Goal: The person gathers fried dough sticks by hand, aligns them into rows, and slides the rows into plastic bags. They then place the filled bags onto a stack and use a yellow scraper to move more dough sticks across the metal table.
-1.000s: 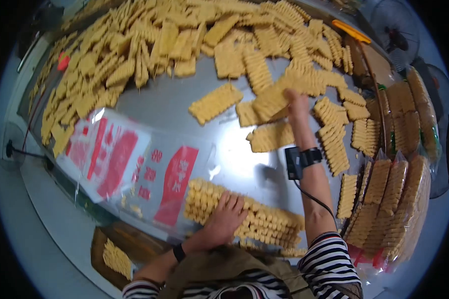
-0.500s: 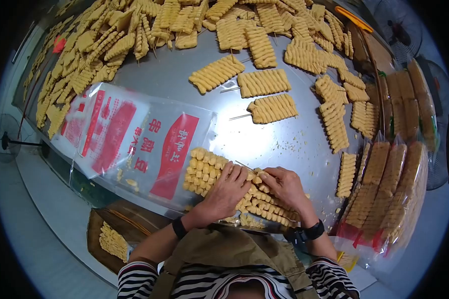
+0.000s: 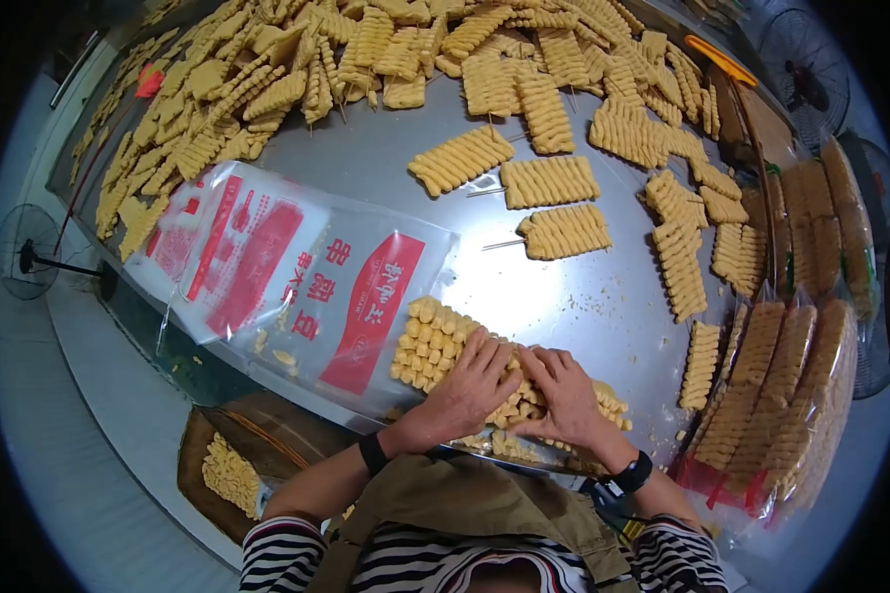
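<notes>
My left hand [image 3: 472,383] curves over a stack of ridged yellow tofu skewers [image 3: 430,341] at the table's near edge, its fingers bent against the pieces. Beside it, my right hand [image 3: 564,397] lies over the right part of the stack, fingers stretched and thumb apart. The hands almost meet, and they hide the middle of the stack. To the left lies a clear printed plastic bag [image 3: 311,282] with red panels, its end close to the stack. Further out, a single tofu skewer [image 3: 566,232] rests flat with its sticks pointing left.
A large heap of tofu skewers [image 3: 386,44] covers the far side of the metal table [image 3: 366,148]. Filled packs [image 3: 771,385] stand at the right. An orange-handled tool [image 3: 720,59] lies back right. Below the left edge sits a box with yellow pieces [image 3: 229,474]. Crumbs are scattered about.
My right hand has gone from pinching at the stack near a stick to lying flatter over it. My left hand stays on the stack. The whole view has shifted slightly.
</notes>
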A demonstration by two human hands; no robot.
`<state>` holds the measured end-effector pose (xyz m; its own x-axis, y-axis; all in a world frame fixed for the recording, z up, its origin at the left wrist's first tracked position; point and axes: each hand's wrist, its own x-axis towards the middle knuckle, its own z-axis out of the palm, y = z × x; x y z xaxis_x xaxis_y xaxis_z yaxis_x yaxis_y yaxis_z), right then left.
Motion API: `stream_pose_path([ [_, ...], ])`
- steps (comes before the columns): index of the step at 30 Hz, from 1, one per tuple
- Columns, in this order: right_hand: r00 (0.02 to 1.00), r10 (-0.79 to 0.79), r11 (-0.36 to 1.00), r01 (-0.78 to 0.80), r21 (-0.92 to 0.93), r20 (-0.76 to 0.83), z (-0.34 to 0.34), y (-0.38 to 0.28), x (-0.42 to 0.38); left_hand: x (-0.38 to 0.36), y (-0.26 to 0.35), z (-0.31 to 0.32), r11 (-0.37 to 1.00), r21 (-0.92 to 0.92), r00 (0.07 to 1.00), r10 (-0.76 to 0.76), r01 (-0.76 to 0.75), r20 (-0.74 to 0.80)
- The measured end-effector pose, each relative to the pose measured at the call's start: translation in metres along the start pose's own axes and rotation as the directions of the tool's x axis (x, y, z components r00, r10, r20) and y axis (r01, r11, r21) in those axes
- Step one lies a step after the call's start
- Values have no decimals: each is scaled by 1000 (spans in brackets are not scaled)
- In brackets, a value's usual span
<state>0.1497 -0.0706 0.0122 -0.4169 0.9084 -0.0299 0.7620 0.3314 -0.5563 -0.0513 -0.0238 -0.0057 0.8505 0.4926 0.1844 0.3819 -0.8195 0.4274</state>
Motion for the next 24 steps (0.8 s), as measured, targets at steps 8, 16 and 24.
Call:
stream_pose_path([
  [8, 993, 96, 971, -78, -226, 70, 7, -7, -2, 17, 0, 2, 995, 95, 999, 34, -34, -2],
  [16, 990, 130, 973, -136, -185, -47, 12, -6, 3, 24, -4, 5, 992, 113, 999, 46, -48, 18],
  [24, 984, 173, 967, -176, -183, -33, 16, -5, 2, 26, -2, 5, 997, 74, 999, 18, -20, 31],
])
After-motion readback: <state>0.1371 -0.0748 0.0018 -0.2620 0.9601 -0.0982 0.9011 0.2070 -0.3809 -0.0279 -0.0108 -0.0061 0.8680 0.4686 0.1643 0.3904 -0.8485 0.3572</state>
